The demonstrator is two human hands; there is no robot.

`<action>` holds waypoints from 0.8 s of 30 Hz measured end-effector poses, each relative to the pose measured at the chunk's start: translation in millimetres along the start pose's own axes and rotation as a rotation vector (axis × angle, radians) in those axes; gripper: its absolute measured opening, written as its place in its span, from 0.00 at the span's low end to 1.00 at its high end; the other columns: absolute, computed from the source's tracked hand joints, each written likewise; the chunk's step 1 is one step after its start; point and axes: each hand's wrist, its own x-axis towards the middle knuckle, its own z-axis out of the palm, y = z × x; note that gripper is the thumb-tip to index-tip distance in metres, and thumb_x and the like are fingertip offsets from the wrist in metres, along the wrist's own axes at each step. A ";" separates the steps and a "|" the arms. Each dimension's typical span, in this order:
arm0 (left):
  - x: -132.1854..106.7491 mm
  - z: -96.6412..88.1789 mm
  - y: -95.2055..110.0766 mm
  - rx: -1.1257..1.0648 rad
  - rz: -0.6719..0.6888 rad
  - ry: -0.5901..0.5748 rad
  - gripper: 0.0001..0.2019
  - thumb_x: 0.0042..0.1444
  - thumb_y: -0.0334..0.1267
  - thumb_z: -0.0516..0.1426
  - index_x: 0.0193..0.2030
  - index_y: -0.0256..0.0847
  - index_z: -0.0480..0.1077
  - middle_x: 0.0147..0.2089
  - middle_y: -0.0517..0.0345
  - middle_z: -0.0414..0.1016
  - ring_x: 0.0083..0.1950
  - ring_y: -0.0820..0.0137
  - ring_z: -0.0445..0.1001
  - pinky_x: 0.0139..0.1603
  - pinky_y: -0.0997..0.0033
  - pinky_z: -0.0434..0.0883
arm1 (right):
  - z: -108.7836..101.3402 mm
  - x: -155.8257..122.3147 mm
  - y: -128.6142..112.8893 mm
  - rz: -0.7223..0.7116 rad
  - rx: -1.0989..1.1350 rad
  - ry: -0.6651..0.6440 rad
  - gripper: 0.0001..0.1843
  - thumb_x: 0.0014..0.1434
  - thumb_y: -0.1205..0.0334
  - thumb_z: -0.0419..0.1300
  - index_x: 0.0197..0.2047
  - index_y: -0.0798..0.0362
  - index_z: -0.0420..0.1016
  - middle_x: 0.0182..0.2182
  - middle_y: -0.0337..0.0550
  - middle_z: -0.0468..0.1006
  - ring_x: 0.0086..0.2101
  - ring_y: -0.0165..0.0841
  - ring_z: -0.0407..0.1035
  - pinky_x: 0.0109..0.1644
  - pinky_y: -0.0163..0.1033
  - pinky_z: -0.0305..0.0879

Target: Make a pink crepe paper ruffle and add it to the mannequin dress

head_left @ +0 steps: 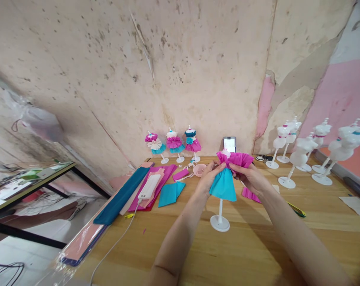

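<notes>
A small white dress form stands upright on its round base (220, 223) at the table's front middle. It wears a flared blue crepe paper skirt (223, 187). Gathered magenta crepe paper (241, 159) wraps its upper body and flares out to the right. My left hand (210, 175) is closed at the left of the waist, its thumb pressing where magenta meets blue. From the right, my right hand (247, 177) pinches the magenta paper, thumb in front. The fingertips behind the form are hidden.
Three dressed forms (174, 143) stand along the wall; several bare white forms (299, 153) stand at right. Left are crepe paper sheets (122, 194), a white power bank (150, 186) with a cable and a pink bowl (199, 170). A phone (229, 143) leans behind; yellow-green scissors (296, 209) lie right.
</notes>
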 end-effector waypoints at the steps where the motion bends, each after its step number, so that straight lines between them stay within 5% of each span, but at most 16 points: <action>1: -0.2 0.5 0.1 0.025 0.027 0.004 0.17 0.46 0.47 0.66 0.35 0.39 0.68 0.32 0.61 0.70 0.34 0.74 0.70 0.38 0.70 0.67 | -0.3 -0.1 -0.5 0.011 0.004 -0.002 0.14 0.48 0.52 0.70 0.32 0.51 0.73 0.24 0.36 0.71 0.24 0.28 0.60 0.27 0.36 0.52; 9: -0.5 5.0 1.3 0.068 0.136 0.019 0.16 0.48 0.46 0.65 0.33 0.38 0.66 0.34 0.61 0.70 0.36 0.74 0.70 0.41 0.70 0.67 | -0.7 2.3 2.4 0.035 0.081 -0.009 0.12 0.48 0.55 0.70 0.32 0.51 0.75 0.26 0.37 0.73 0.25 0.27 0.63 0.29 0.36 0.56; 18: -2.5 4.6 0.6 -0.057 -0.033 0.021 0.18 0.45 0.48 0.67 0.35 0.39 0.68 0.32 0.62 0.70 0.33 0.74 0.70 0.39 0.69 0.68 | 0.2 1.7 2.1 0.049 0.115 0.020 0.13 0.47 0.56 0.71 0.35 0.50 0.77 0.28 0.37 0.76 0.28 0.28 0.65 0.33 0.36 0.61; 24: -4.5 6.1 7.0 0.000 -0.015 0.061 0.18 0.45 0.50 0.66 0.32 0.39 0.68 0.30 0.63 0.70 0.31 0.74 0.69 0.37 0.70 0.67 | 2.2 1.1 0.5 0.010 0.087 0.012 0.13 0.48 0.55 0.70 0.34 0.51 0.75 0.27 0.37 0.74 0.27 0.28 0.63 0.32 0.37 0.59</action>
